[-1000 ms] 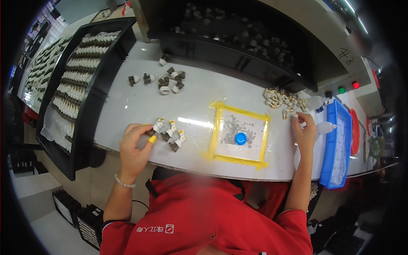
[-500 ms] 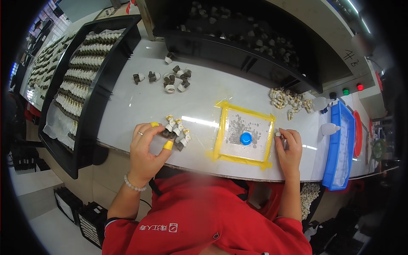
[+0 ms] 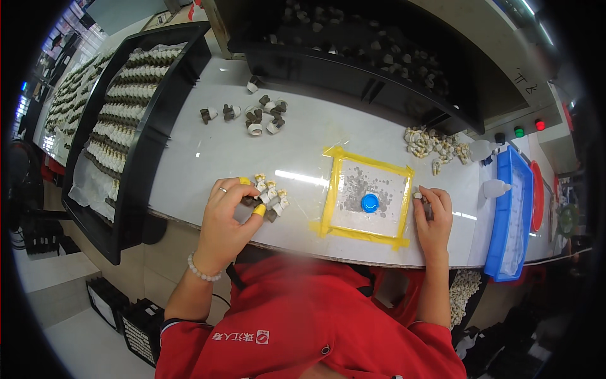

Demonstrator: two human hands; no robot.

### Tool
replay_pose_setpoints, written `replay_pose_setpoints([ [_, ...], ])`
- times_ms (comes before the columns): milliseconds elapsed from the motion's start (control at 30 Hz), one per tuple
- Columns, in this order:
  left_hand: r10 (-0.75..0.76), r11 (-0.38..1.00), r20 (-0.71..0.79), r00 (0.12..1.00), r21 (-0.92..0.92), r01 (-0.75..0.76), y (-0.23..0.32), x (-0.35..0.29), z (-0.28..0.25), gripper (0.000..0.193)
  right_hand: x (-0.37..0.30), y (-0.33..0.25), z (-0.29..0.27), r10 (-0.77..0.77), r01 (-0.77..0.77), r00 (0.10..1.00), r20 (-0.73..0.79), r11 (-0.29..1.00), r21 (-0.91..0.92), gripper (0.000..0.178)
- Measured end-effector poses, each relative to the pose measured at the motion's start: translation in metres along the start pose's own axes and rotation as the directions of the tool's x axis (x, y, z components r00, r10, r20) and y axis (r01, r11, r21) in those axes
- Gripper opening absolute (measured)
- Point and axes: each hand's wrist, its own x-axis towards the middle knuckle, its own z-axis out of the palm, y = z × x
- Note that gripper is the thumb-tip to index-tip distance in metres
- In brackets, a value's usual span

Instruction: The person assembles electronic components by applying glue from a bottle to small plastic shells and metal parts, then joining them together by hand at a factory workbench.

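My left hand [image 3: 228, 211], with yellow finger cots on thumb and forefinger, straddles the near-left end of a short row of small figurines. Its fingertips close about the dark base [image 3: 248, 201] of the leftmost one. The figurines [image 3: 271, 192] have dark bases, white bodies and gold-coloured tops, and lie side by side. At the right of the taped square, my right hand [image 3: 434, 218] pinches a small white-and-dark piece [image 3: 418, 196], mostly hidden by the fingers. Between my hands, a blue round cap [image 3: 370, 203] sits on the wet-spotted, yellow-taped square [image 3: 328, 196].
Several loose dark-and-white pieces [image 3: 254, 120] lie farther back. A pile of cream-and-gold pieces [image 3: 435, 144] stands at the right, near white squeeze bottles [image 3: 495, 188] and a blue tray [image 3: 512, 215]. A black tray [image 3: 142, 126] of figurine rows borders the left; a black bin [image 3: 353, 82] the back.
My left hand has moved right, bringing its fingertips around the leftmost figurine. My right hand keeps its pinch in nearly the same place. The whole view has shifted slightly.
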Motion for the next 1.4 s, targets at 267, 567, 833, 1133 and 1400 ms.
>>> replay_pose_setpoints([
  [267,0.177,0.942,0.004,0.984,0.287,-0.171,0.009,-0.005,0.016,0.043,-0.001,-0.001,-0.005,-0.023,0.023,1.000,0.000,1.000,-0.006,0.031],
  [567,0.127,0.964,-0.063,0.990,0.242,-0.108,0.011,0.000,0.014,0.043,-0.001,-0.008,-0.007,-0.147,0.152,0.987,0.070,0.986,-0.071,0.020],
  [833,0.276,0.915,-0.066,0.959,0.322,-0.242,-0.006,0.073,-0.001,0.031,-0.007,-0.010,-0.013,-0.217,0.220,0.975,0.055,0.974,-0.059,0.020],
  [1133,0.255,0.835,0.169,0.952,0.459,-0.305,-0.011,0.120,0.029,0.024,0.003,-0.021,-0.017,-0.103,0.110,0.984,0.143,0.993,-0.041,0.021],
  [1400,0.200,0.973,0.095,0.975,0.096,-0.209,0.010,0.105,0.017,0.033,0.025,-0.055,0.000,-0.323,0.290,0.919,0.228,0.942,0.167,0.023],
])
